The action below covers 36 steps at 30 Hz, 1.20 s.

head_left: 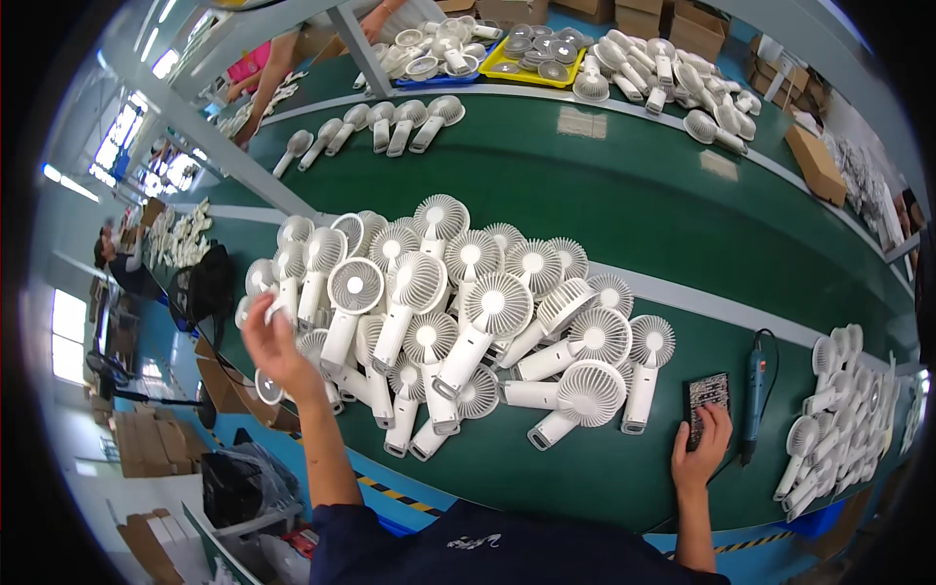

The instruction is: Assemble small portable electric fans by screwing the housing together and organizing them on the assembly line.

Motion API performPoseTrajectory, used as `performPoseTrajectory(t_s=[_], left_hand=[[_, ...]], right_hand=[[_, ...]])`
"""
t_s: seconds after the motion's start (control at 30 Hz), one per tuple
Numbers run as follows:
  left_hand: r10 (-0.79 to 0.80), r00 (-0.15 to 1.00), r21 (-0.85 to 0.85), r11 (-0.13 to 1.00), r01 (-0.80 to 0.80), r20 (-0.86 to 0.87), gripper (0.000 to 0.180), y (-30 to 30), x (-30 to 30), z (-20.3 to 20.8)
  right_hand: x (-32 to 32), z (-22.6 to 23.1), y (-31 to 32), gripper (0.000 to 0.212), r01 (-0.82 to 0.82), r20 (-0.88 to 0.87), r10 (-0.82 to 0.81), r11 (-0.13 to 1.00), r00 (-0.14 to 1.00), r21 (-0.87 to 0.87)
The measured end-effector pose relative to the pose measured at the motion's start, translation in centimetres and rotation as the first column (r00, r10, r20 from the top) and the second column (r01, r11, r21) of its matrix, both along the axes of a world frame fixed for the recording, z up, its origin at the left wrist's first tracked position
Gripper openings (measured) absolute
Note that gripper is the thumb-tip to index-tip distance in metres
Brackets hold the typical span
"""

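Observation:
A large pile of white handheld fans (497, 304) with round grilles lies in front of me. At its left edge my left hand (278, 351) is raised, its fingers curled round the white handle of a fan (260, 274); the hand hides part of that grip. To the right of the pile, my right hand (702, 453) rests over a small dark tray (709, 387) filled with tiny metallic pieces. Its thumb and fingers are apart at the tray's near edge, and nothing shows between them. Just right of the tray lies a blue electric screwdriver (756, 390) with a cord.
More fans (829, 419) are stacked at the right end of the green bench. Across the green belt (546, 175) stand a row of fans (390, 127), a yellow tray (497, 73) of round grey parts and other fan heaps. A metal post (244, 166) slants at left. A co-worker's arm (268, 93) reaches in at far left.

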<state>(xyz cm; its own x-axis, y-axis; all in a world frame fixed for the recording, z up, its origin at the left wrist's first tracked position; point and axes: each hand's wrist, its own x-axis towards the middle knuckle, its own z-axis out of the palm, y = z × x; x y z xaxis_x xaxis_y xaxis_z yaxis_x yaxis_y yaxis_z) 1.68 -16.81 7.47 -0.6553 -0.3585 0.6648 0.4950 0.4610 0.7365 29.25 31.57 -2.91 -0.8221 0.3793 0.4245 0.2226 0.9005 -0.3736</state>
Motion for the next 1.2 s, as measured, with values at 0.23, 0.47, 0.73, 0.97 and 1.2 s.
performPoseTrajectory(t_s=[0.23, 0.47, 0.73, 0.97, 1.2], left_hand=[[-0.142, 0.835, -0.402, 0.825, 0.397, 0.532, 0.071, 10.1, -18.4, 1.6], [0.427, 0.599, -0.731, 0.484, 0.480, 0.677, 0.143, 8.6, -39.7, -6.5], [0.472, 0.501, -0.687, 0.541, 0.485, 0.725, 0.140, 11.1, -45.3, -9.9], [0.365, 0.579, -0.670, 0.557, 0.491, 0.729, 0.077, 12.3, -46.0, -9.0], [0.180, 0.496, -0.469, 0.688, 0.554, 0.850, 0.047, 11.0, -44.4, -9.7]], right_hand=[[0.1, -0.1, 0.9, 0.035, 0.022, 0.064, -0.023, 1.000, 0.998, 0.012], [0.0, -0.1, 1.4, 0.032, 0.040, 0.091, -0.042, 0.999, 0.995, 0.026], [0.4, -0.5, 0.6, 0.030, 0.093, 0.169, -0.092, 0.996, 0.981, 0.004], [0.2, -0.1, 0.7, 0.030, 0.098, 0.171, -0.101, 0.995, 0.980, 0.028], [-0.3, -0.1, 1.1, 0.030, 0.069, 0.153, -0.071, 0.997, 0.986, 0.014]])
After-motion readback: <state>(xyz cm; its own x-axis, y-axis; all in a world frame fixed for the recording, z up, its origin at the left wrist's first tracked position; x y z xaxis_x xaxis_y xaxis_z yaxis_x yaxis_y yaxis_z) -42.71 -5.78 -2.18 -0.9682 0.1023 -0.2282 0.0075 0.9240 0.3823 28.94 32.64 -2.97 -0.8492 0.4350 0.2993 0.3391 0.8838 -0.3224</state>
